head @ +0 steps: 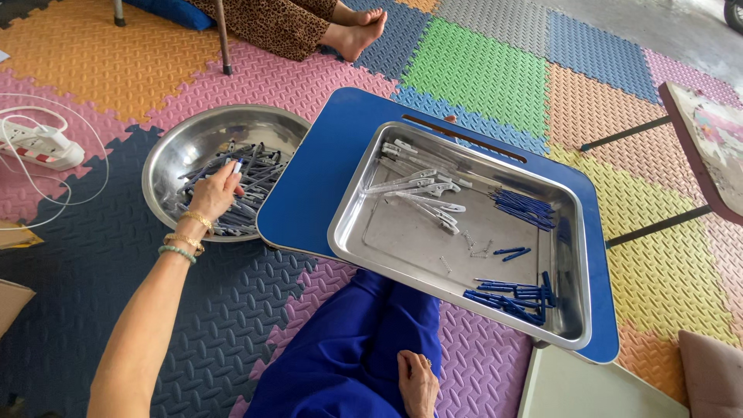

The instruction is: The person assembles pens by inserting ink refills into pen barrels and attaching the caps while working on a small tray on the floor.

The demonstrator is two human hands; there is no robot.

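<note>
My left hand [214, 192] reaches into a round steel bowl [197, 135] on the floor mat and pinches a pen-like piece with a white tip from a pile of dark blue and grey pen parts [248, 182]. My right hand [419, 381] rests on my blue-trousered thigh, fingers curled, holding nothing. On a blue lap table [325, 155] stands a rectangular steel tray [402, 244] with white clip parts [426, 193], blue thin rods [525, 207], more blue pieces [511, 298] and small springs [478, 249].
Coloured foam floor mats lie all round. A white power strip [42, 145] with cable lies at the left. Another person's bare feet [357, 31] are at the top. A small folding table [708, 147] stands at the right; a pale board [596, 387] lies at bottom right.
</note>
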